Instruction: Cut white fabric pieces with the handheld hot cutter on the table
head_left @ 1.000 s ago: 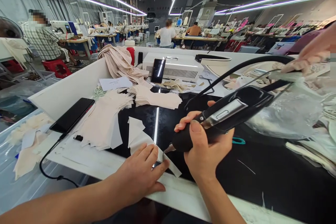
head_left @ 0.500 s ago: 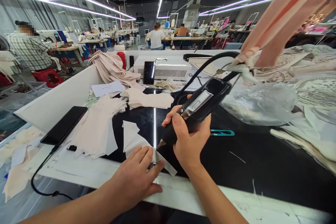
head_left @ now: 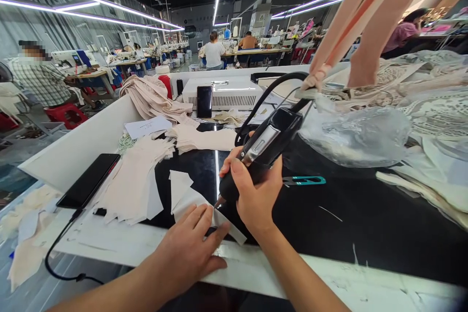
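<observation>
My right hand (head_left: pixel 258 192) grips a black corded handheld tool (head_left: pixel 278 129) with a silver lever on its side. Its narrow metal tip points down and left, at the edge of a pale fabric piece (head_left: pixel 179 185); whether tip and cloth touch is hard to tell. My left hand (head_left: pixel 190 241) lies on that piece with fingers stretched out and thumb apart, pressing it to the black work surface (head_left: pixel 310 229). A small dark object under the left fingers is mostly hidden. Peach fabric strips (head_left: pixel 351 34) are tied around the tool's cable, above its rear end.
Teal thread snips (head_left: pixel 307 180) lie right of my right hand. Stacks of pale cut pieces (head_left: pixel 135 180), a black phone (head_left: pixel 89 180) and a white vented box (head_left: pixel 223 92) stand around the surface. A clear plastic bag (head_left: pixel 358 136) sits at right. Other people work farther back.
The view has turned slightly to the right. The handheld tool and right hand have shifted a little left, nearer my left hand, which stays on the fabric piece.
</observation>
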Action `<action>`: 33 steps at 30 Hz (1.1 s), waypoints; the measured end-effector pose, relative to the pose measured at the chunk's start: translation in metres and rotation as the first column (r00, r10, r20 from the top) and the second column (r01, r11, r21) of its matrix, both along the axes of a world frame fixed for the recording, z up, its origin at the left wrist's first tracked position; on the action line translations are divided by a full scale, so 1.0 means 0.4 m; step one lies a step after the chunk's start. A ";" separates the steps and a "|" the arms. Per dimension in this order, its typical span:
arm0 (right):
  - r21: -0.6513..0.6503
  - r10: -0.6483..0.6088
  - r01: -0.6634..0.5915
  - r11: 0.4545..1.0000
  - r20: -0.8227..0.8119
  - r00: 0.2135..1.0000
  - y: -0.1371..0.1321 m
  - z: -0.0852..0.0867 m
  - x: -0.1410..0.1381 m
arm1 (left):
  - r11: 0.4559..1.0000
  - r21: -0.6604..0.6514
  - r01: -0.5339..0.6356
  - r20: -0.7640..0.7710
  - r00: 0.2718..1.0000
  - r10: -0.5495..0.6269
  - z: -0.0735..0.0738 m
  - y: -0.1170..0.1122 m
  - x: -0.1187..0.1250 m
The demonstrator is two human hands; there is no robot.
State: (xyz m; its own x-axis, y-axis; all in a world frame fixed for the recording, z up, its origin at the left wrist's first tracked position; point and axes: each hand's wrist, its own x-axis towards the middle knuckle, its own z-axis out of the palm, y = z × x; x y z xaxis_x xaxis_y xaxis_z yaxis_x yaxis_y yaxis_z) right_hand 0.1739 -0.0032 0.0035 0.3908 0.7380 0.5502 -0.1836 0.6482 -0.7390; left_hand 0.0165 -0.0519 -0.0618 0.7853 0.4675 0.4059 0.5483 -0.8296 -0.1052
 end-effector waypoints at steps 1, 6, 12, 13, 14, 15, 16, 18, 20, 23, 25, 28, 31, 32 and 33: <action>-0.004 -0.001 0.001 1.000 0.003 1.000 0.000 0.000 0.000 | 1.000 0.003 -0.002 0.006 1.000 0.002 0.001 0.000 0.000; 0.004 -0.008 0.008 1.000 0.009 1.000 -0.001 0.003 -0.001 | 1.000 0.016 -0.018 0.022 1.000 0.018 0.002 -0.001 0.003; 0.007 -0.016 0.016 1.000 0.004 1.000 0.001 0.002 -0.002 | 0.998 0.028 -0.055 0.013 0.998 0.055 -0.009 -0.010 0.001; 0.006 -0.015 0.015 1.000 0.004 1.000 0.001 0.001 -0.002 | 0.998 0.026 -0.054 0.010 0.998 0.054 -0.011 -0.010 0.001; 0.005 -0.014 0.014 1.000 0.006 1.000 0.001 0.000 -0.002 | 0.998 0.024 -0.053 0.009 0.999 0.052 -0.012 -0.010 0.000; 0.006 -0.012 0.012 1.000 0.009 1.000 0.002 -0.001 -0.001 | 0.999 0.021 -0.049 0.008 0.999 0.048 -0.013 -0.010 0.000; 0.007 -0.011 0.011 1.000 0.010 1.000 0.002 -0.001 -0.001 | 0.999 0.017 -0.046 0.007 0.999 0.046 -0.013 -0.010 0.000; 0.016 -0.011 0.011 1.000 0.008 1.000 0.002 0.000 0.000 | 0.999 0.009 -0.040 0.005 0.999 0.040 -0.012 -0.009 0.000; 0.038 -0.010 0.010 0.999 0.000 1.000 0.002 0.002 0.000 | 0.999 0.004 -0.036 -0.002 0.999 0.036 -0.010 -0.008 -0.001; 0.058 0.006 -0.006 0.998 0.001 1.000 0.000 0.003 -0.001 | 0.999 0.007 -0.035 -0.002 0.999 0.035 -0.009 -0.007 -0.001; 0.044 0.011 -0.012 0.999 0.012 1.000 0.000 0.001 -0.003 | 0.999 0.014 -0.032 0.006 0.999 0.032 -0.010 -0.007 -0.002; 0.010 -0.012 0.012 1.000 0.020 1.000 0.002 -0.002 -0.005 | 0.999 0.023 -0.025 0.014 1.000 0.024 -0.013 -0.008 -0.001; 0.004 -0.035 0.035 0.999 0.023 0.999 0.007 -0.001 -0.006 | 0.999 0.022 -0.026 0.005 1.000 0.026 -0.014 -0.008 0.001; 0.015 -0.038 0.038 0.999 0.021 0.999 0.009 0.001 -0.006 | 0.999 0.021 -0.028 0.002 1.000 0.028 -0.013 -0.007 0.002; 0.028 -0.039 0.039 0.999 0.016 0.999 0.011 0.002 -0.007 | 0.999 0.020 -0.030 0.004 1.000 0.030 -0.011 -0.007 0.003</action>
State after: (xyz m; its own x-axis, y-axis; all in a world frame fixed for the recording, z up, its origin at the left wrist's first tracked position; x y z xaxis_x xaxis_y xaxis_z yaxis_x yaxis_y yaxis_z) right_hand 0.1710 0.0014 0.0044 0.4094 0.7068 0.5768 -0.1454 0.6747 -0.7236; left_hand 0.0177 -0.0547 -0.0663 0.7694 0.4826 0.4184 0.5735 -0.8104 -0.1199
